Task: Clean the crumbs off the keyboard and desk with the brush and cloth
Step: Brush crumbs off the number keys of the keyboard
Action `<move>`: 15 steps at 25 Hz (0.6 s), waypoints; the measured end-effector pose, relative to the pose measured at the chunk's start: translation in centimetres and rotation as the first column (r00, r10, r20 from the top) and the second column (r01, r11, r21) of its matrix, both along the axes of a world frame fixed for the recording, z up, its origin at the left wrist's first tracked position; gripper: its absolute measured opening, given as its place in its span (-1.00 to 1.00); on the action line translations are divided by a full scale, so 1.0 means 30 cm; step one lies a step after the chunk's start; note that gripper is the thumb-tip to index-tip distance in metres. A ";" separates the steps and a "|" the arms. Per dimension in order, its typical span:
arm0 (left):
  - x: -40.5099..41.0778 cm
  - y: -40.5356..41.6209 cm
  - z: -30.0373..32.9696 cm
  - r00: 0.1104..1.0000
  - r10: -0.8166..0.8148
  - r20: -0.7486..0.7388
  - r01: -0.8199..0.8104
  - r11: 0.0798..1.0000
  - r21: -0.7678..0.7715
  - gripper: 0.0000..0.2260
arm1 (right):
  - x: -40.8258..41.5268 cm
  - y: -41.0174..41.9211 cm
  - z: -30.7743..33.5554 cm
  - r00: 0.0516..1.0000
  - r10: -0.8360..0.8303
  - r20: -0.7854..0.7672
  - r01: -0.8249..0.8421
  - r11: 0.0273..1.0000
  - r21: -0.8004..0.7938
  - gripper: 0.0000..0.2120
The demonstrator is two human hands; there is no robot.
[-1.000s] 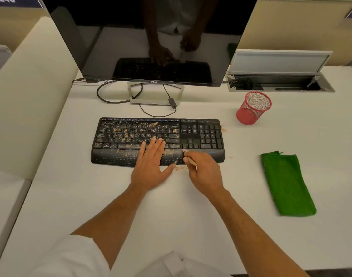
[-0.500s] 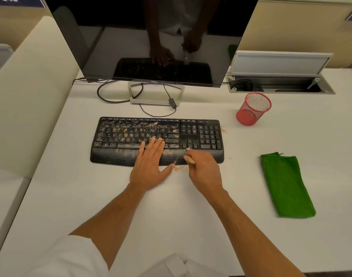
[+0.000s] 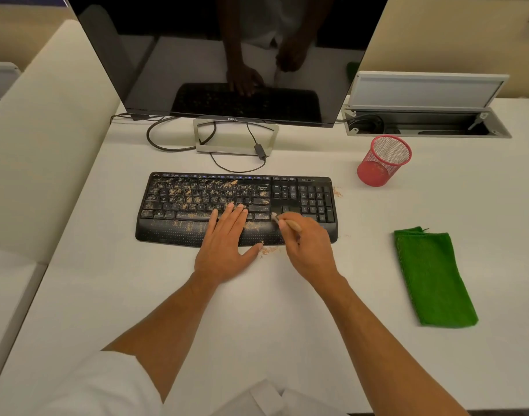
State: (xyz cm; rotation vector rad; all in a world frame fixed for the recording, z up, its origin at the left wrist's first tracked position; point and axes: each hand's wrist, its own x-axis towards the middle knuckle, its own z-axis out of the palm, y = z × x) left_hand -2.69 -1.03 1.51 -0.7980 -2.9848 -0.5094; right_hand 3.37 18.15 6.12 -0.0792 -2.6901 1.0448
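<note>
The small wooden-handled brush [image 3: 288, 222] is pinched in the right hand [image 3: 311, 250], its pale bristles touching the black keyboard [image 3: 173, 202] between the letter keys and the number pad. The left hand [image 3: 227, 247] lies flat, fingers straight, pressing on the keys and wrist rest. Crumbs [image 3: 269, 250] dot the keys and the white desk [image 3: 137, 295] by the keyboard's front edge. The folded green cloth [image 3: 431, 277] lies well right, near a red mesh cup [image 3: 383, 162].

Dark Dell monitor [image 3: 227, 55] up back with cables [image 3: 173, 142] trailing round its stand, red mesh pen cup [image 3: 383, 162] off right, open cable tray [image 3: 425, 124] behind it.
</note>
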 end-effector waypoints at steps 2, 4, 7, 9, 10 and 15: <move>-0.001 0.000 -0.001 1.000 -0.002 0.001 0.002 1.000 0.000 -0.26 | -0.016 -0.021 -0.002 1.000 -0.012 0.026 0.011 1.000 0.021 -0.75; 0.001 0.001 -0.002 1.000 -0.002 -0.003 0.002 1.000 0.000 -0.26 | -0.009 -0.035 -0.006 0.999 0.026 0.031 -0.027 0.999 0.044 -0.76; -0.001 0.000 -0.003 1.000 -0.001 -0.004 0.001 1.000 0.000 -0.26 | 0.021 -0.032 -0.014 0.997 0.067 0.036 -0.069 0.996 0.060 -0.71; 0.000 -0.001 -0.003 1.000 -0.003 -0.002 0.003 1.000 -0.006 -0.26 | 0.038 -0.015 -0.012 0.993 0.110 0.031 -0.113 0.990 0.086 -0.73; 0.001 -0.001 -0.002 1.000 -0.004 0.002 0.004 1.000 -0.008 -0.26 | 0.040 -0.004 -0.007 0.993 0.119 0.020 -0.120 0.988 0.097 -0.74; -0.001 0.002 0.004 1.000 0.001 0.014 -0.001 0.999 -0.033 -0.26 | 0.047 0.068 0.004 0.988 -0.125 -0.088 0.132 0.988 0.079 -0.80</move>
